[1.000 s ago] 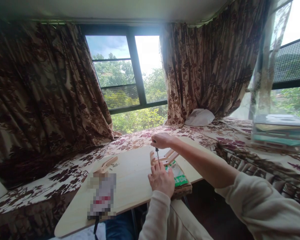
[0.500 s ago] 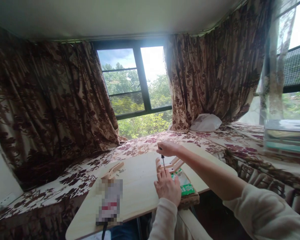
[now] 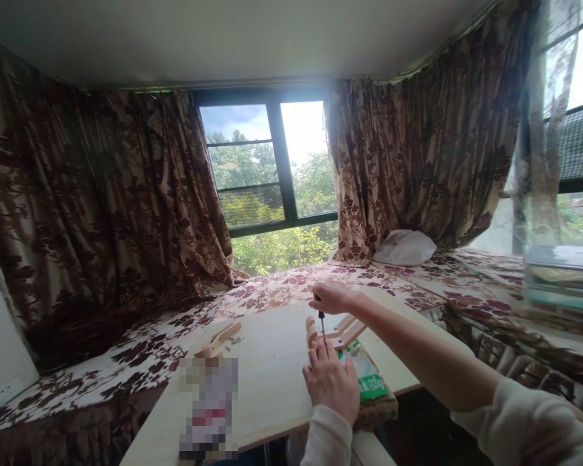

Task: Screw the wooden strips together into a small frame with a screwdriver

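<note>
My right hand [image 3: 333,299] is closed round the dark handle of a screwdriver [image 3: 322,327], which stands nearly upright with its shaft pointing down. Below it, my left hand [image 3: 331,382] has its fingertips on a light wooden frame [image 3: 350,329], close to the screwdriver's lower end. The frame has angled bars and a curved end piece. My fingers hide the screwdriver's tip and whatever it meets. Under the frame and my left hand lies a green and white printed packet [image 3: 372,386], on top of a brownish block-like thing [image 3: 381,412].
On the pale table [image 3: 262,388], another wooden piece [image 3: 223,338] lies at the left beside small metal bits [image 3: 234,341]. A blurred-out object [image 3: 208,408] is nearer me. Beyond are a flowered cover [image 3: 272,288], a white bag [image 3: 405,248] and a clear box [image 3: 563,278].
The whole view has shifted slightly, so things appear a little lower and mostly further right. Both hands keep their places at the screwdriver and the wooden frame.
</note>
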Tool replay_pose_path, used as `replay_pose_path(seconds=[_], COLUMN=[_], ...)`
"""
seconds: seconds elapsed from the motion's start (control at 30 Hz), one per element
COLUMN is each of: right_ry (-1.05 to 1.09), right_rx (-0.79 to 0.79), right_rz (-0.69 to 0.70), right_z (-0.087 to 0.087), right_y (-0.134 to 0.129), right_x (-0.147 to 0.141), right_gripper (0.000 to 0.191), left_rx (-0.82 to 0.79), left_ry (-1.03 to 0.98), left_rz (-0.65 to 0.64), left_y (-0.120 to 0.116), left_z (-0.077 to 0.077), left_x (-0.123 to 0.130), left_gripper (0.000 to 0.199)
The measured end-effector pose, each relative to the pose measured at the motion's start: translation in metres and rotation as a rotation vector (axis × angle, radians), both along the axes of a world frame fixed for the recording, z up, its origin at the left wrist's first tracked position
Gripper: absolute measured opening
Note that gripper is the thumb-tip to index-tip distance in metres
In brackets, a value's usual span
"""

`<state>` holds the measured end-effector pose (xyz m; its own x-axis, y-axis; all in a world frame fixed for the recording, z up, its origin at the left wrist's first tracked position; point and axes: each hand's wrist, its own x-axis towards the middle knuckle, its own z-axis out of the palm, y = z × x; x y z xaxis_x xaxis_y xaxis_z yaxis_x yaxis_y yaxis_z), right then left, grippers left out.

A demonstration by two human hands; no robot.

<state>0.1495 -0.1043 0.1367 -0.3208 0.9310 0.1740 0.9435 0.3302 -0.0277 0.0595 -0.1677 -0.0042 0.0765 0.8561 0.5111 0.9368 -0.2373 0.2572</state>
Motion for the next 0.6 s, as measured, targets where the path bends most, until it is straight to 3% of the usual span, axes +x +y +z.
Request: replay_pose_path(seconds=[0.27,0.47,0.6], right_ry=[-0.027,-0.022,-0.026], right_rx=[-0.095,-0.074,-0.069], right_rz=[0.077,0.021,0.019], right_z=[0.0065,0.0014,0.0073], right_y=[0.0011,-0.0019,-0.0034], right_x=[0.0012,-0.0015,0.0004], right_gripper=[0.030,0.031,0.031], left_rx=[-0.013,-0.010,0.008], left_ry=[0.006,0.025,0.041], left_rz=[-0.010,-0.008,-0.002], left_y=[-0.0055,-0.0049,-0.0061], left_z=[0.0031,0.0048,0.0046], left_x=[0.0009,0.0031,0.0031], left_gripper=[0.042,0.041,0.041])
